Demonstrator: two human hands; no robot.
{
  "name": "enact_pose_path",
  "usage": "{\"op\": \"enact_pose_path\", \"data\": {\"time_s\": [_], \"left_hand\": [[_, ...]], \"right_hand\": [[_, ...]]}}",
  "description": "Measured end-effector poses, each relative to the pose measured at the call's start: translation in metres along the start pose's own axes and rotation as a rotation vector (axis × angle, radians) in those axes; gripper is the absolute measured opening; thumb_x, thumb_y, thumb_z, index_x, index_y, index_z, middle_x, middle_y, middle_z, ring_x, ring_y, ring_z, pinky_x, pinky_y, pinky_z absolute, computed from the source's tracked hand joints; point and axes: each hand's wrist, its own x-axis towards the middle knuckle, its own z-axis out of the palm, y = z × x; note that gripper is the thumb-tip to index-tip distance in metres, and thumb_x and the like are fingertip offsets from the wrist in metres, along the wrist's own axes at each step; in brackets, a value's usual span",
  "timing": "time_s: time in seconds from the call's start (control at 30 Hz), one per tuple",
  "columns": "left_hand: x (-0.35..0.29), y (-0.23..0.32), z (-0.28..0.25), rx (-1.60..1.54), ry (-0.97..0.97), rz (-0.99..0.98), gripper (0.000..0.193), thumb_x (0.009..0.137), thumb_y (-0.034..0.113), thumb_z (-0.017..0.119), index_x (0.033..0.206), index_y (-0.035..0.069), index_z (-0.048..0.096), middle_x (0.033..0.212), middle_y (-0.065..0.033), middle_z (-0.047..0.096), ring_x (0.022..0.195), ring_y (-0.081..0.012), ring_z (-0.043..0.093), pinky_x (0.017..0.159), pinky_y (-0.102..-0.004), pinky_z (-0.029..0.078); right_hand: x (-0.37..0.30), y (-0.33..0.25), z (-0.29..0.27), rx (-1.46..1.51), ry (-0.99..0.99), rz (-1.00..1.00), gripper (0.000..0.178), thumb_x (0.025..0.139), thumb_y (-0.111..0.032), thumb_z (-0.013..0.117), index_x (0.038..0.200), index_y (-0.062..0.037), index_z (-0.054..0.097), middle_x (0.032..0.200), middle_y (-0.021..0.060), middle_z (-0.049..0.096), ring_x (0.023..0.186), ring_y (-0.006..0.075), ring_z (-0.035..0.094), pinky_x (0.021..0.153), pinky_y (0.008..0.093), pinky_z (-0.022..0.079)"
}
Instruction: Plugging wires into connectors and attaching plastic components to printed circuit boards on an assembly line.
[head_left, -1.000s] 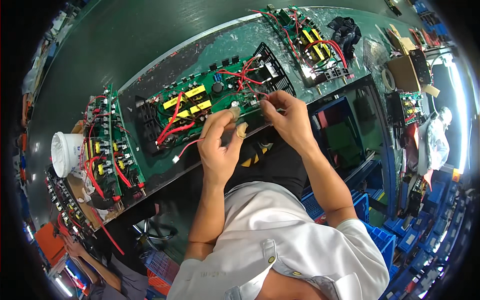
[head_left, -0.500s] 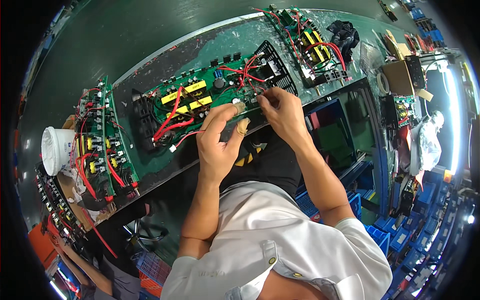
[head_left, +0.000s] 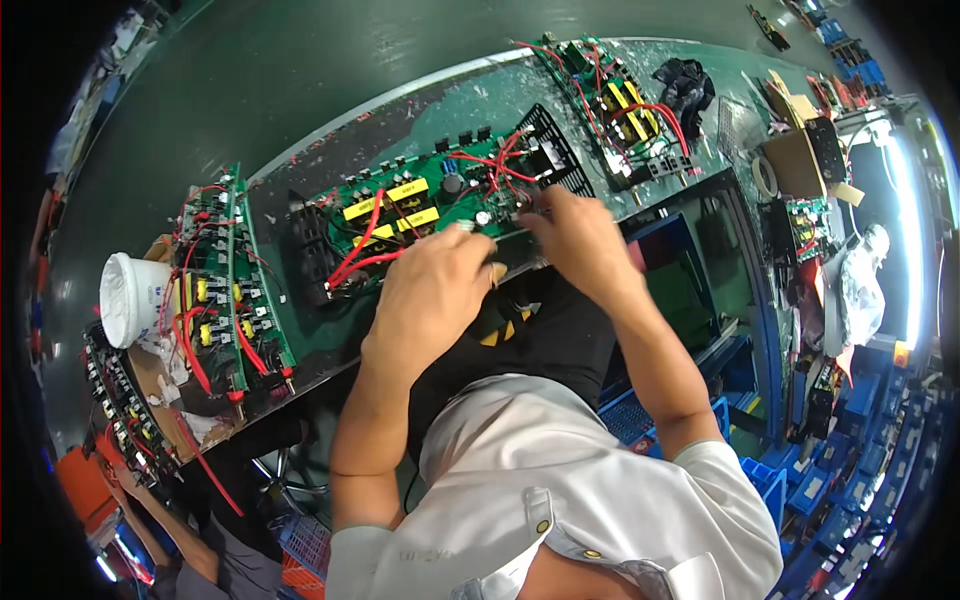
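The bare left hand point(head_left: 430, 290) has turned back-upward; the blurred bare right hand point(head_left: 578, 235) stays at the front right of the long green circuit board point(head_left: 450, 206) on the dark-green bench point(head_left: 430, 122). I cannot tell what either holds.

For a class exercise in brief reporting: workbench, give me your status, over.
Left hand over the near edge of the middle circuit board, grip unclear. Right hand by its right end, blurred. Hands hide part of that edge.
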Motion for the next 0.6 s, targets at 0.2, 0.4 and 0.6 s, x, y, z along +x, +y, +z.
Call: {"op": "enact_pose_path", "data": {"time_s": [0.2,0.4,0.6], "left_hand": [[-0.005,0.0,0.004,0.407,-0.176,0.172,0.017,0.092,0.013,0.056,0.083,0.003,0.067,0.086,-0.013,0.062,0.085,-0.0301,0.061,0.075,-0.0433,0.05],[0.007,0.005,-0.015,0.453,-0.192,0.14,0.014,0.09,0.012,0.062,0.083,0.001,0.068,0.089,-0.0132,0.058,0.092,-0.0318,0.058,0.081,-0.0464,0.047],[0.018,0.016,-0.039,0.238,0.352,0.199,0.024,0.08,0.005,0.071,0.104,0.002,0.071,0.136,-0.0178,0.052,0.125,-0.0354,0.051,0.106,-0.0478,0.041]], "right_hand": [[-0.011,-0.046,-0.086,0.331,0.056,-0.405,0.022,0.092,-0.018,0.069,0.107,-0.0018,0.071,0.087,0.0108,0.072,0.075,0.02,0.068,0.068,0.0344,0.052],[-0.014,-0.036,-0.05,0.156,-0.372,-0.444,0.014,0.086,-0.009,0.07,0.097,-0.0004,0.069,0.081,0.0147,0.069,0.071,0.0315,0.067,0.068,0.0392,0.054],[-0.003,-0.015,-0.013,1.427,-0.35,0.163,0.012,0.093,-0.008,0.069,0.098,0.001,0.064,0.084,0.0085,0.07,0.073,0.0134,0.068,0.065,0.025,0.056]]}}
